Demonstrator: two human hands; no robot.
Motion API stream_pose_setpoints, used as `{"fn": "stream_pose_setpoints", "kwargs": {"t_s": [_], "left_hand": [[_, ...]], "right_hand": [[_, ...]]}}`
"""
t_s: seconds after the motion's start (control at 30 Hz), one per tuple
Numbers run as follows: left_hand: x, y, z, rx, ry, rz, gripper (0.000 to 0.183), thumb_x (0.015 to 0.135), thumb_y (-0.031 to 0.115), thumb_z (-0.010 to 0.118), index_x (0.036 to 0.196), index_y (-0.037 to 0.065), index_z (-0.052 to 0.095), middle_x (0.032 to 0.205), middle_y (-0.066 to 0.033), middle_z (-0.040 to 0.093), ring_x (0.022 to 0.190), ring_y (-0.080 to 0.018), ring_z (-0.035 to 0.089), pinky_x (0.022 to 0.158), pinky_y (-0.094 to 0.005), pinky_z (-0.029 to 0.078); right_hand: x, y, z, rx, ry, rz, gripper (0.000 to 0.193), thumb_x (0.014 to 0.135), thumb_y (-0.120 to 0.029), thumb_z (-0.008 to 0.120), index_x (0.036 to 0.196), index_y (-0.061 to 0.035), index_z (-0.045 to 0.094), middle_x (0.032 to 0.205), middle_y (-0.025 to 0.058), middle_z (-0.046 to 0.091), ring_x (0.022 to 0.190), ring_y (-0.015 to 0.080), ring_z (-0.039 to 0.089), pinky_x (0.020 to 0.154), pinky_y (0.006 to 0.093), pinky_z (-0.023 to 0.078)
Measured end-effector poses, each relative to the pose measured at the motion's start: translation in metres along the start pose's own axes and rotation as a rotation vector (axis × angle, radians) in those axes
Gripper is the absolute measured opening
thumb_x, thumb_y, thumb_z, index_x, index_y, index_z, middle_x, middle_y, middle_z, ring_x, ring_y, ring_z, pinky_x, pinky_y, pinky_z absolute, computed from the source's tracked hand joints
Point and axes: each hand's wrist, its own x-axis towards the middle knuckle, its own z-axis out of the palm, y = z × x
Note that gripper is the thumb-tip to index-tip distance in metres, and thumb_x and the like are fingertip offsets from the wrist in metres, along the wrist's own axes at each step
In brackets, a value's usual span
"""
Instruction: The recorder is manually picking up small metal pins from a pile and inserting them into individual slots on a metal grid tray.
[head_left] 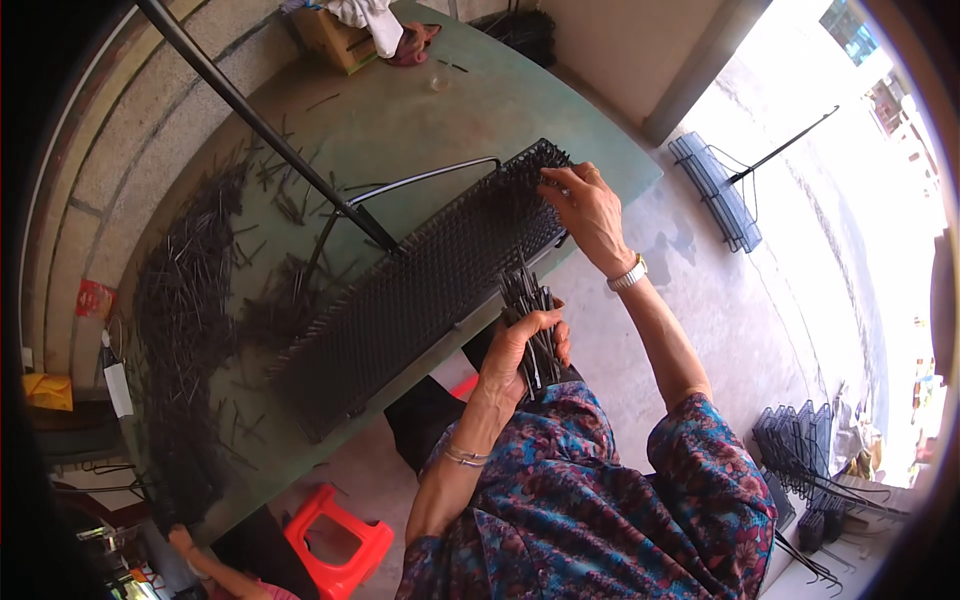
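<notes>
My left hand (pixel 520 350) is closed around a bundle of thin dark metal rods (pixel 530 320), held near the table's front edge. My right hand (pixel 585 205) reaches to the far end of a long black wire grid panel (pixel 420 280) and pinches at its top corner, apparently holding a single rod there. The panel lies diagonally across the green table (pixel 450 110), with a curved metal handle wire (pixel 420 180) along its far side.
A heap of loose dark rods (pixel 185 310) covers the table's left side. A black pole (pixel 260 125) crosses diagonally above. A red plastic stool (pixel 335 545) stands below the table edge. Finished grid panels lie on the concrete floor (pixel 715 190) and stack at the right (pixel 800 440). Another person's hand (pixel 185 545) shows at the bottom left.
</notes>
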Motion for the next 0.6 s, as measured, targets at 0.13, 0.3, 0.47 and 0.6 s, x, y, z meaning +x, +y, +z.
{"fn": "stream_pose_setpoints", "kwargs": {"t_s": [0.13,0.3,0.47,0.6], "left_hand": [[-0.003,0.002,0.001,0.047,-0.017,0.01,0.031,0.086,0.016,0.064,0.111,0.002,0.05,0.071,-0.0077,0.053,0.062,-0.019,0.055,0.06,-0.0359,0.05],[0.001,0.0,-0.003,0.162,-0.024,0.016,0.032,0.084,0.011,0.066,0.11,-0.002,0.053,0.071,-0.0105,0.057,0.06,-0.0195,0.058,0.056,-0.0341,0.053],[0.004,-0.003,-0.012,0.165,0.009,0.027,0.033,0.084,0.011,0.068,0.11,-0.002,0.055,0.073,-0.0112,0.06,0.061,-0.0191,0.06,0.055,-0.0329,0.054],[0.004,0.005,-0.004,0.105,0.042,0.002,0.034,0.084,0.013,0.068,0.112,-0.002,0.054,0.072,-0.01,0.059,0.06,-0.0186,0.059,0.055,-0.0331,0.053]], "right_hand": [[-0.003,-0.02,-0.042,0.481,-0.554,0.341,0.031,0.091,-0.031,0.067,0.106,-0.0041,0.069,0.079,0.0037,0.063,0.068,0.0107,0.057,0.059,0.0273,0.047],[-0.021,-0.029,-0.048,0.616,-0.727,0.225,0.027,0.095,-0.026,0.06,0.1,-0.0001,0.066,0.076,0.0012,0.062,0.065,0.0071,0.054,0.058,0.0239,0.047],[-0.024,-0.017,-0.048,0.619,-0.435,0.331,0.021,0.096,-0.017,0.058,0.099,0.0026,0.063,0.076,0.003,0.063,0.067,0.0091,0.059,0.062,0.0251,0.049],[-0.007,-0.009,-0.039,0.255,0.119,0.063,0.009,0.094,-0.008,0.055,0.096,-0.0008,0.059,0.075,0.0107,0.065,0.063,0.018,0.065,0.062,0.0296,0.05]]}}
